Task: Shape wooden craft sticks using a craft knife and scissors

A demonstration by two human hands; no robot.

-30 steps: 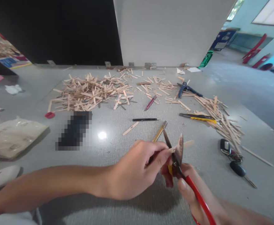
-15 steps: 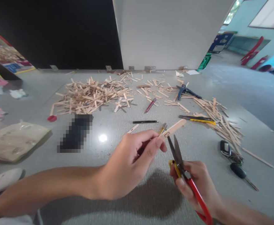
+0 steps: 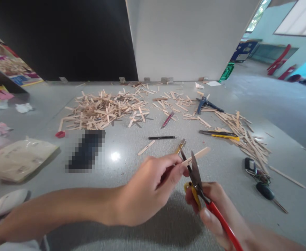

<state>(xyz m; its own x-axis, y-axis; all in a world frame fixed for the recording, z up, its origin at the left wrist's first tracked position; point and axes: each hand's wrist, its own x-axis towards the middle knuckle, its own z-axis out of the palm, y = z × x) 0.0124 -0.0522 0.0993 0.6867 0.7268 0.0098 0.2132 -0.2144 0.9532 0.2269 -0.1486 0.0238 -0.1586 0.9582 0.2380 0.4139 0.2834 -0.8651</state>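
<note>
Between thumb and fingers, my left hand (image 3: 153,190) pinches a flat wooden craft stick (image 3: 201,153) that points up to the right. My right hand (image 3: 218,209) is closed around the handles of red-handled scissors (image 3: 196,170), with a small yellow item (image 3: 194,195) at the grip. The scissor blades are apart, and the stick lies between them close to my left fingertips. Just beyond my left fingers is a brass-coloured object (image 3: 181,144), partly hidden. A craft stick with a slot in it (image 3: 146,148) rests on the table behind my left hand.
A large heap of craft sticks (image 3: 105,109) lies at the back left, more sticks (image 3: 249,139) at the right. Around are a black pen (image 3: 162,137), maroon knife (image 3: 168,119), blue pliers (image 3: 206,104), yellow cutter (image 3: 221,135), keys (image 3: 265,191), plastic packet (image 3: 22,157) and mouse (image 3: 10,201).
The scissors have moved up to the stick, which now lies between the blades. My left hand has shifted slightly right and down, tilting the stick.
</note>
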